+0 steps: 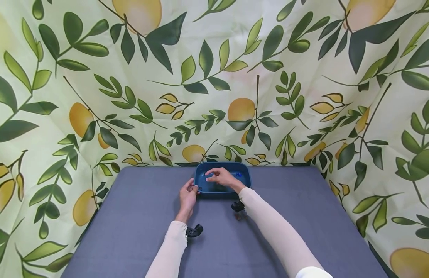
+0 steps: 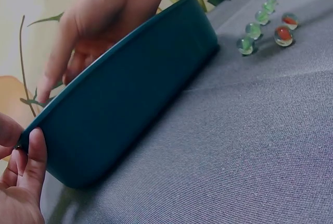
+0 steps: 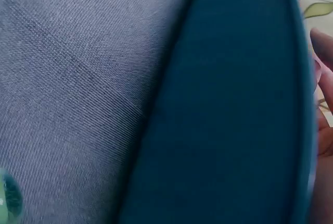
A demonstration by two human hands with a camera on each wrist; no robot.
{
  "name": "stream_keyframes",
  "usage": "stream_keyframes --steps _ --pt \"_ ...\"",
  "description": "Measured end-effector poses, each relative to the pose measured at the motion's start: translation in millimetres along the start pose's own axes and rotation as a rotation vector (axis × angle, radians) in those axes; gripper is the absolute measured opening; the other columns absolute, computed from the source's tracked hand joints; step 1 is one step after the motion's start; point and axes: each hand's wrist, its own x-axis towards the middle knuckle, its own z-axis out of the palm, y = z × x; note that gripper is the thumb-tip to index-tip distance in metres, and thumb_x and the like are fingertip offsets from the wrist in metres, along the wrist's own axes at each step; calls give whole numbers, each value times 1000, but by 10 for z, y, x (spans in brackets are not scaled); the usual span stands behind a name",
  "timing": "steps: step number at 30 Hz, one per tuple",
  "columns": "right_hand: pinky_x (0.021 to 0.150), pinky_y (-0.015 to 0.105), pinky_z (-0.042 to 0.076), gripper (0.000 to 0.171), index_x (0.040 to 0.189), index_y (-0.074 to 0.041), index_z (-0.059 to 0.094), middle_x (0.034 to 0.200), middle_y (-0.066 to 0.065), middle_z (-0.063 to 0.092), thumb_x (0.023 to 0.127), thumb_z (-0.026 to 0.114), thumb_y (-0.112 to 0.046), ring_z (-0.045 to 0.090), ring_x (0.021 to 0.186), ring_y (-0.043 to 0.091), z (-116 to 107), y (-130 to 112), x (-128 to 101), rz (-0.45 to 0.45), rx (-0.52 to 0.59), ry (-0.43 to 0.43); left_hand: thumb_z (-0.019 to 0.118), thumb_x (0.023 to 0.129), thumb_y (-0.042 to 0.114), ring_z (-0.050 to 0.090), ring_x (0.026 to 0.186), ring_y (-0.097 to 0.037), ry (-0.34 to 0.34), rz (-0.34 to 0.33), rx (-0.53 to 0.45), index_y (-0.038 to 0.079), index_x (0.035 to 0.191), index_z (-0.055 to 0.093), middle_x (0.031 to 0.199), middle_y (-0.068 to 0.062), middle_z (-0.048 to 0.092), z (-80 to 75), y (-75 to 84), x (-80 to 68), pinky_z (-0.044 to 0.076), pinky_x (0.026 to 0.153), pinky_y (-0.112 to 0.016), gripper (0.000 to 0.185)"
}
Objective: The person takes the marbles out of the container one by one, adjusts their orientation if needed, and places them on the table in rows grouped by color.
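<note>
Pale sleeves (image 1: 277, 229) lie nearest the head camera; along them we reach two bare hands at the blue tub (image 2: 125, 94), our landmark, which stands on the grey tablecloth (image 1: 131, 216). At the tub's near left corner, we see the left hand (image 1: 188, 197) grasping the rim, thumb against the outer wall. Over the tub's interior hangs the right hand (image 1: 221, 177), index finger and thumb parted; we make out nothing between them and read these fingers as released. Inside the tub, toward its right end, we note small blue pieces (image 1: 238, 175), perhaps marbles. In front of the tub, we find green marbles (image 2: 253, 30) and orange-red marbles (image 2: 283, 35). We judge the step in hand to be handling marbles within the steadied tub; whether the right hand deposits or collects, we cannot tell. Next, we judge, the right hand must clear the tub's rim without jolting it.
</note>
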Motion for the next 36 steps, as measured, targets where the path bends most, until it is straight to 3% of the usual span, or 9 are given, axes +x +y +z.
stream_keyframes --steps 4,10,13,16,18,22,25,32,36 --pt "57 23 39 29 117 -9 70 72 -4 52 91 71 -21 47 64 13 73 28 51 12 -35 -29 53 96 0 58 97 -23 4 13 -21 -1 141 50 126 -24 47 7 1 -12 58 77 -28 45" --pt "66 23 42 25 112 -11 73 77 2 60 89 72 -21 51 71 14 173 53 127 13 -109 -74 55 93 -2 55 83 -10 17 101 -70 -5 135 54 112 -18 49 12 9 -32 55 68 -21 43" --pt "72 23 43 22 109 -12 73 99 11 69 88 73 -19 58 84 19 211 49 149 8 -151 -95 55 93 -2 55 84 -9 18 92 -71 -5 136 54 112 -17 50 14 13 -27 56 70 -23 43" --pt "74 21 42 21 108 -12 74 122 17 66 87 73 -16 61 99 23 238 28 152 13 -184 -102 55 94 -1 55 86 -9 16 36 -46 -1 138 53 118 -18 50 15 6 -1 58 75 -28 45" --pt "72 21 42 22 107 -11 74 118 17 68 86 74 -14 61 94 21 257 23 160 19 -195 -105 54 94 -2 55 87 -9 15 18 -37 -2 139 51 122 -21 50 15 7 4 58 78 -32 45" --pt "69 24 45 24 108 -11 74 79 11 67 84 76 -13 54 69 15 280 49 198 44 -169 -134 54 95 -2 55 85 -8 11 1 -35 -2 140 50 123 -22 49 13 20 -2 58 77 -32 46" --pt "66 25 46 22 104 -14 75 69 0 64 83 77 -15 53 63 11 287 107 245 16 -159 -156 54 94 -2 54 85 -7 11 -6 -43 -1 140 50 123 -21 49 13 24 -9 57 75 -27 46" --pt "63 23 45 18 102 -11 76 71 2 64 84 75 -10 53 64 11 341 48 243 41 -243 -134 53 94 -3 54 84 -7 3 -4 -53 -3 140 50 124 -22 48 13 83 -49 58 77 -32 46" --pt "59 17 40 16 100 -9 76 74 1 67 84 74 -9 51 63 6 370 15 220 5 -316 -128 53 94 -3 53 83 -7 2 1 -49 -3 140 50 124 -23 48 8 83 -50 58 79 -37 46"
